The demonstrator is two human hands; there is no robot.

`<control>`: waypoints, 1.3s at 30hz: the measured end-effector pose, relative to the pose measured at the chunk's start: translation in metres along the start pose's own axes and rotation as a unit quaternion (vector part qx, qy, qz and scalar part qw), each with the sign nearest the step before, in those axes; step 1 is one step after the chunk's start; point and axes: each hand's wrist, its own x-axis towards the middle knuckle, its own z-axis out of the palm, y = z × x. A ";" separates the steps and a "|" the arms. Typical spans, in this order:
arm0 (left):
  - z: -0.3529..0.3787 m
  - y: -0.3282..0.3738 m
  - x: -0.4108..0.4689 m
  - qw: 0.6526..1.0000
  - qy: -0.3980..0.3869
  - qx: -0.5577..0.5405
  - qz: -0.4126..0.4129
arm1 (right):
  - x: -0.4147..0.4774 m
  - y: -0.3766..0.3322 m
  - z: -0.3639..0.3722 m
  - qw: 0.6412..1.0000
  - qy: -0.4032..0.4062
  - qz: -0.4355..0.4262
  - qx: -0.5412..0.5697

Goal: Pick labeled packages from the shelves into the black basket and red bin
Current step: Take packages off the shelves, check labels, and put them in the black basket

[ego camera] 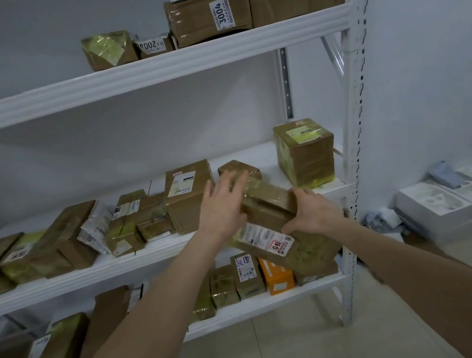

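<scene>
- If the one-sided grip slips, the long brown taped cardboard package with white label [270, 219], tilted past the white metal shelf [149, 262] edge, can fall, I judge.
- Right hand [313, 213] grasps its right part, fingers curled over the top, thumb on the labelled side.
- Left hand [224, 208], fingers spread and released, hovers at its far end; contact I cannot tell.

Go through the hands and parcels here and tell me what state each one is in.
Labelled package: tilted, held in front of the middle shelf.
Taped box: tilted, lying on the labelled package.
Left hand: open, fingers straight, over the taped box; contact unclear.
Right hand: grips the labelled package, fingers curled over the taped box's end.
Cube box: upright on the middle shelf, taped shut.
Orange box: standing on the bottom shelf.
</scene>
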 end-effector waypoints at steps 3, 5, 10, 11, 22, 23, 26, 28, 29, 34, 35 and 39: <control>-0.001 -0.009 -0.005 0.949 0.033 -0.221 -0.221 | -0.001 0.007 -0.003 0.990 0.001 0.053 0.127; 0.003 -0.014 -0.010 0.886 -0.012 -0.355 -0.298 | 0.000 0.009 -0.004 0.969 -0.008 0.078 0.235; 0.017 -0.013 -0.027 0.754 -0.132 -0.558 -0.320 | -0.006 0.005 -0.005 0.891 -0.033 0.112 0.440; 0.017 -0.012 -0.027 0.742 -0.130 -0.575 -0.319 | -0.007 0.004 -0.005 0.887 -0.031 0.110 0.448; 0.018 -0.014 -0.037 0.770 -0.107 -0.544 -0.315 | -0.010 -0.008 0.013 0.911 0.009 0.086 0.402; 0.018 -0.016 -0.043 0.766 -0.109 -0.546 -0.320 | -0.010 -0.011 0.018 0.916 0.006 0.085 0.393; 0.020 -0.028 -0.067 0.754 -0.113 -0.543 -0.351 | -0.011 -0.027 0.038 0.922 -0.012 0.085 0.377; 0.023 -0.043 -0.088 0.750 -0.107 -0.533 -0.377 | -0.014 -0.045 0.055 0.922 -0.034 0.092 0.374; 0.024 -0.051 -0.100 0.748 -0.104 -0.527 -0.390 | -0.016 -0.055 0.065 0.921 -0.050 0.091 0.375; 0.025 -0.102 -0.161 0.711 -0.092 -0.538 -0.444 | -0.021 -0.117 0.114 0.930 -0.126 0.053 0.343; 0.026 -0.114 -0.174 0.700 -0.087 -0.541 -0.457 | -0.022 -0.132 0.124 0.930 -0.139 0.042 0.337; 0.026 -0.167 -0.223 0.670 -0.057 -0.547 -0.499 | -0.027 -0.195 0.166 0.929 -0.180 0.013 0.324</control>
